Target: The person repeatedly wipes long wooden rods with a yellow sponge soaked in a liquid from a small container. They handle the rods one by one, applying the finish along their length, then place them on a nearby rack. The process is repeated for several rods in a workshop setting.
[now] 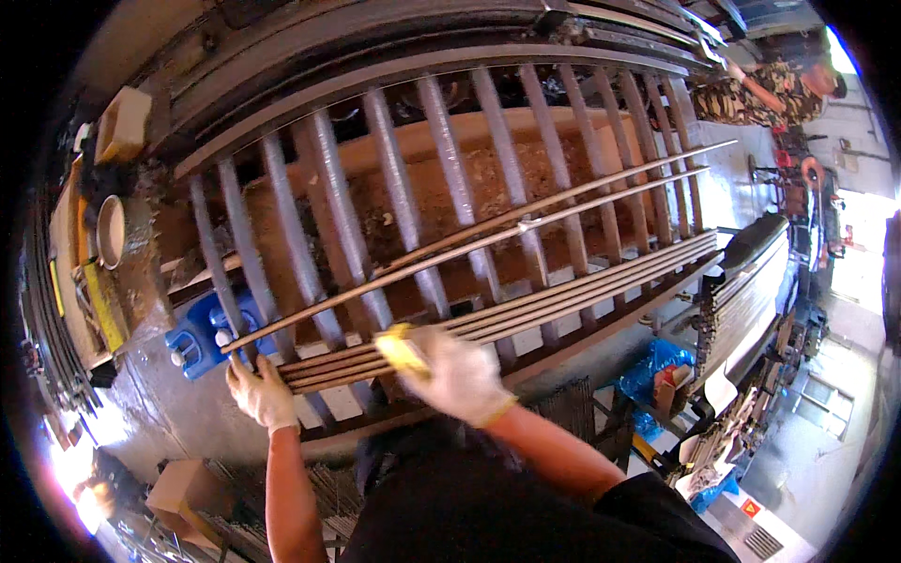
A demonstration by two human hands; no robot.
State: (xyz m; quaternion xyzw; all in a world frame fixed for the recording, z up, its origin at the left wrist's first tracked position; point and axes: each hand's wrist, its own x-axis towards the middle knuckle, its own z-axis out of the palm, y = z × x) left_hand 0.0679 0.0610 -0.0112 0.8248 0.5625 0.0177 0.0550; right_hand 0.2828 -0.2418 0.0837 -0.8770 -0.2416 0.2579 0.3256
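Observation:
My left hand [260,394], in a pale work glove, is at the left end of a long thin metal rod [375,284]. Its fingers are apart, with the tips just by the rod. In my gloved right hand [458,375], blurred by motion, is a yellow object [402,351] whose kind I cannot make out. That hand is over a row of several parallel rods [563,298], which lie along the near side of a slatted metal rack [394,197]. Another rod [601,180] lies across the slats farther back.
Below the slats is a brown, dirty trough [507,155]. Blue plastic jugs [202,333] stand beyond my left hand. Stacked metal bars [741,296] and a blue plastic bag [654,371] are at the right. Another person [774,94] in patterned clothing is at the far right.

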